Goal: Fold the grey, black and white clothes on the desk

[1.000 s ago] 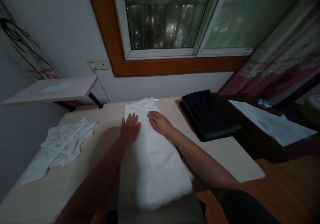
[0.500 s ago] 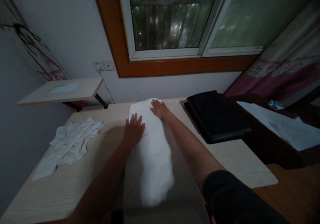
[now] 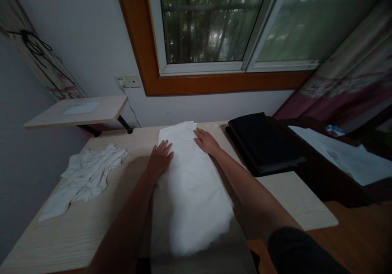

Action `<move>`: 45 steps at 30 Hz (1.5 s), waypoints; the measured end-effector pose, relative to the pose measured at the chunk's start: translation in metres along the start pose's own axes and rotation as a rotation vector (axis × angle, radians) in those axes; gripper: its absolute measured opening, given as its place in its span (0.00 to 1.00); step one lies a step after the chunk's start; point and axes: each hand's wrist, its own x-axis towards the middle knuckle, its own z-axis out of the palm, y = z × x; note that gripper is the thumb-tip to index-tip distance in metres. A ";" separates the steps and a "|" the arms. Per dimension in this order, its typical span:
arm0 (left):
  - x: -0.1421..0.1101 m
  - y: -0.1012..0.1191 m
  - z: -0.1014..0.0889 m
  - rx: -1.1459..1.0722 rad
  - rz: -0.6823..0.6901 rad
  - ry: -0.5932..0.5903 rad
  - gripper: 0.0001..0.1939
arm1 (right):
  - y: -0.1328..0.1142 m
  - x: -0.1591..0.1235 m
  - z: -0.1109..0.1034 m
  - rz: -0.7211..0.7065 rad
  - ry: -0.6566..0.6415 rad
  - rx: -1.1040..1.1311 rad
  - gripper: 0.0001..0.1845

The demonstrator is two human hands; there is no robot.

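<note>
A long white cloth (image 3: pixel 192 192) lies spread in a strip from the back of the table towards me, its near part in shadow and running out of the picture at the bottom. My left hand (image 3: pixel 161 157) rests flat on its left edge, fingers apart. On the right edge, near the far end, my right hand (image 3: pixel 207 141) lies palm down with its fingers stretched out. Neither hand grips the fabric. Whether the cloth is a garment or a sheet, I cannot tell.
A crumpled white garment (image 3: pixel 88 172) lies on the table (image 3: pixel 36 245) at left, below a raised shelf (image 3: pixel 107 104) bearing a paper. Black folded items (image 3: pixel 266 143) lie at right, beside a dark surface with a large white sheet (image 3: pixel 339 153). A window (image 3: pixel 208 33) is behind.
My right hand has slid right, from the cloth's middle to its right edge. My left hand has shifted slightly left. More of the cloth's lit surface shows between my arms.
</note>
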 end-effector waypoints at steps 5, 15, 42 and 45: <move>-0.006 -0.015 -0.005 0.015 -0.038 0.029 0.25 | 0.001 -0.041 -0.007 -0.092 0.024 0.040 0.25; -0.029 -0.066 -0.018 0.034 -0.373 0.116 0.26 | -0.011 -0.094 -0.023 -0.114 0.017 -0.016 0.26; -0.034 -0.042 -0.018 0.107 -0.150 -0.040 0.28 | -0.018 -0.096 -0.029 -0.083 0.103 0.025 0.21; -0.029 -0.046 -0.015 0.055 -0.192 0.013 0.28 | -0.022 -0.092 -0.030 -0.022 0.125 0.051 0.25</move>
